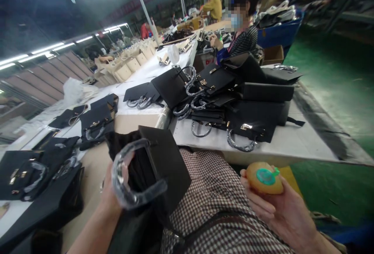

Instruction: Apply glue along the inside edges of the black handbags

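Observation:
My left hand [112, 191] is closed around the plastic-wrapped handle [128, 197] of a black handbag [163, 164] that rests on my lap, over checked fabric [210, 191]. My right hand [277, 209] holds up a small yellow-orange rounded object with a teal sticker [264, 178], its fingers cupped under it, to the right of my lap. The bag's flap side faces away from me and its inside is dark.
A pile of black handbags [233, 102] with wrapped handles lies on the white table [292, 145] ahead. More black bags [37, 168] lie at my left. A masked person [242, 32] sits beyond the pile; others work further back. Green floor [336, 90] is at right.

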A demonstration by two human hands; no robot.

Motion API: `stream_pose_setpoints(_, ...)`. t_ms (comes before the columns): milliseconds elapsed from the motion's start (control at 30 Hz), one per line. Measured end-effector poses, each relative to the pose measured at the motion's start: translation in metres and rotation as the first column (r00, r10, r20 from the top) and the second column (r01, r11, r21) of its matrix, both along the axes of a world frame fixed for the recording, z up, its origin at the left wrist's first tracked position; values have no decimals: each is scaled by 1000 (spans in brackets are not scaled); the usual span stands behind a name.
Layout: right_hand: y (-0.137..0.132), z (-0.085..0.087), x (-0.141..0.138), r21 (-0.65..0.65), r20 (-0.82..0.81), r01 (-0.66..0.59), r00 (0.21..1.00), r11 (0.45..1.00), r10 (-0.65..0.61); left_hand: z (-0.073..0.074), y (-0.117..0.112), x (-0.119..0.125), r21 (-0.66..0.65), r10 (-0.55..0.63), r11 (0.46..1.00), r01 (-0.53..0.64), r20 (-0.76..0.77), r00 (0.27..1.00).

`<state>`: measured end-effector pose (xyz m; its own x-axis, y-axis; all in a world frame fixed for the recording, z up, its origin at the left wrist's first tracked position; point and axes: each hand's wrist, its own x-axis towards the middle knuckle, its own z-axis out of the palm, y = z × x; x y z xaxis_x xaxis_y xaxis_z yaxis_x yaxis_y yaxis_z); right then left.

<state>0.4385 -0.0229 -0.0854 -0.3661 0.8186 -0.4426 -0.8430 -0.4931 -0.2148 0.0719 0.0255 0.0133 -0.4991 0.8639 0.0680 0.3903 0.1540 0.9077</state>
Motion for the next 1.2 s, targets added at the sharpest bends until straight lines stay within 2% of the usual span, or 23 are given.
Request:
stream_pose_setpoints(67,0,1,0,17,-20,-19,1000,1000,20,4,5,9,-17,133,991,-132,160,978)
stream_pose_setpoints(100,0,2,0,26,-34,-33,999,999,34,5,6,15,-57,222,975,-214,298,929)
stream_pose_setpoints(167,0,4,-2,59,-63,-71,995,996,74,6,4,29,-190,361,932,-309,568,740)
stream_pose_setpoints(233,-1,6,-5,98,-91,-115,988,989,124,5,-2,43,-281,422,903,-324,714,558)
stream_pose_setpoints(267,-2,7,-8,116,-103,-133,984,984,145,5,-7,49,-292,421,904,-313,740,525)
stream_pose_setpoints(367,-6,12,-21,170,-133,-163,973,972,186,6,-21,64,-297,399,915,-274,774,492)
stream_pose_setpoints(467,-12,20,-35,270,-129,-177,967,946,218,15,-35,75,-309,400,914,-265,800,447)
stream_pose_setpoints(667,-9,41,-43,361,-73,-200,968,911,242,58,-67,83,-308,403,913,-269,785,471)
stream_pose_setpoints(733,-8,45,-43,390,-74,-231,957,891,281,67,-79,83,-314,392,919,-237,786,477)
stream_pose_setpoints(800,-10,47,-44,403,-62,-252,952,880,300,65,-90,83,-349,409,913,-213,778,478)
stream_pose_setpoints(900,-15,45,-51,405,-32,-272,950,873,311,47,-97,84,-385,433,900,-203,747,505)
stream_pose_setpoints(967,-17,42,-57,377,-33,-268,953,887,302,32,-94,85,-369,408,911,-185,737,539)
stream_pose_setpoints(1033,-15,39,-61,302,-78,-235,960,924,269,23,-90,84,-368,376,920,-134,732,569)
stream_pose_setpoints(1100,-12,38,-63,214,-137,-206,961,955,239,23,-86,82,-388,348,919,-70,715,606)
stream_pose_setpoints(1200,-4,39,-60,173,-184,-205,954,963,236,34,-92,73,-396,281,918,17,681,676)
